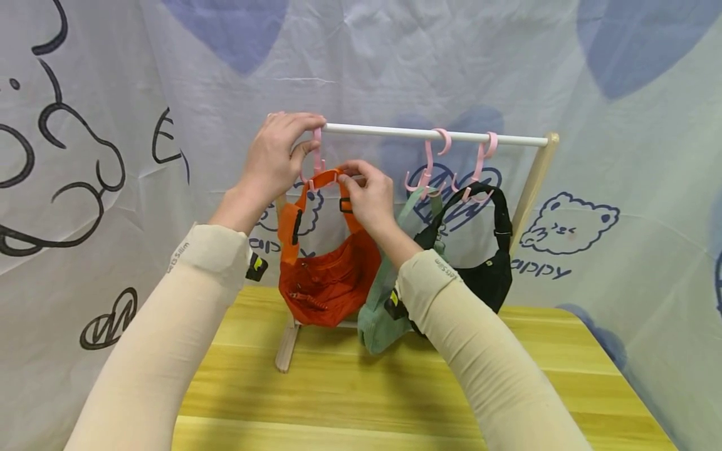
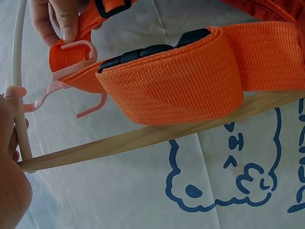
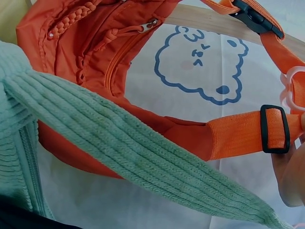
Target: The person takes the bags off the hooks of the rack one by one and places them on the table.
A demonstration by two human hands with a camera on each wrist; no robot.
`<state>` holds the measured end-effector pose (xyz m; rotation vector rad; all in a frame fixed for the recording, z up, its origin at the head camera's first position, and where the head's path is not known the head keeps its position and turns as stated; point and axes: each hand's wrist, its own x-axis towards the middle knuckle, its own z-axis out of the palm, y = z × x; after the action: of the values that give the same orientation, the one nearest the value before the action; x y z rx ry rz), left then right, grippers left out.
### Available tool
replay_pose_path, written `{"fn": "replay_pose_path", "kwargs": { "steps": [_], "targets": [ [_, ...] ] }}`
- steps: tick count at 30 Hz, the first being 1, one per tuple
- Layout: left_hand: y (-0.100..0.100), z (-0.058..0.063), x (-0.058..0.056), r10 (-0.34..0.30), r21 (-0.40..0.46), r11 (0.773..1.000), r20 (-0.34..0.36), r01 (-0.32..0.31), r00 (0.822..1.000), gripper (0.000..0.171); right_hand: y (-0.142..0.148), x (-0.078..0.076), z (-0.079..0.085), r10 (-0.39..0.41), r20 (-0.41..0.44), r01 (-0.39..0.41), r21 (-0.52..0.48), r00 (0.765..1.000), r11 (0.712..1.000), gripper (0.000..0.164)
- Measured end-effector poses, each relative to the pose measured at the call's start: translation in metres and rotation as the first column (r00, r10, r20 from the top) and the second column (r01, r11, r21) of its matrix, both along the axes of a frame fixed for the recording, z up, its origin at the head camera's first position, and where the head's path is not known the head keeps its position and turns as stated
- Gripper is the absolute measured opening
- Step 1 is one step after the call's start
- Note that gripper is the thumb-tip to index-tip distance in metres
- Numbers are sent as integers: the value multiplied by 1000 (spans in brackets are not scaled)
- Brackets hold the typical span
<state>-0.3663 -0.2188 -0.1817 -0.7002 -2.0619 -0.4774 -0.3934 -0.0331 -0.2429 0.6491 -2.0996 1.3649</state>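
An orange-red bag (image 1: 333, 282) hangs by its orange webbing strap (image 1: 324, 180) from a pink hook (image 1: 317, 153) near the left end of a white rail (image 1: 383, 131). My left hand (image 1: 276, 153) grips the top of that hook where it meets the rail. With thumb and fingers, my right hand (image 1: 369, 194) pinches the strap just right of the hook's lower prongs. In the left wrist view the strap loop lies over a prong of the pink hook (image 2: 71, 71). A black slider buckle (image 3: 275, 129) sits on the strap close to my right hand.
Right of the orange bag, a green ribbed bag (image 1: 383, 319) and a black bag (image 1: 487, 275) hang from two more pink hooks. The rail's wooden post (image 1: 533, 188) stands at the right. Below is a wooden table (image 1: 338, 401); a printed cloth (image 1: 395, 56) hangs behind.
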Motion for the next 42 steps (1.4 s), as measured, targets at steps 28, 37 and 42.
{"fn": "replay_pose_path", "kwargs": {
  "steps": [28,37,42],
  "targets": [
    [0,0,0,2,-5,1000,2,-2,1000,34,0,-1,6,3,-48,-3,-3,999,1000,17],
    [0,1,1,4,-2,1000,15,-4,1000,34,0,-1,9,-3,-53,3,-2,999,1000,17],
    [-1,1,1,3,-4,1000,11,-3,1000,34,-1,0,10,-2,-53,2,-1,999,1000,17]
  ]
}}
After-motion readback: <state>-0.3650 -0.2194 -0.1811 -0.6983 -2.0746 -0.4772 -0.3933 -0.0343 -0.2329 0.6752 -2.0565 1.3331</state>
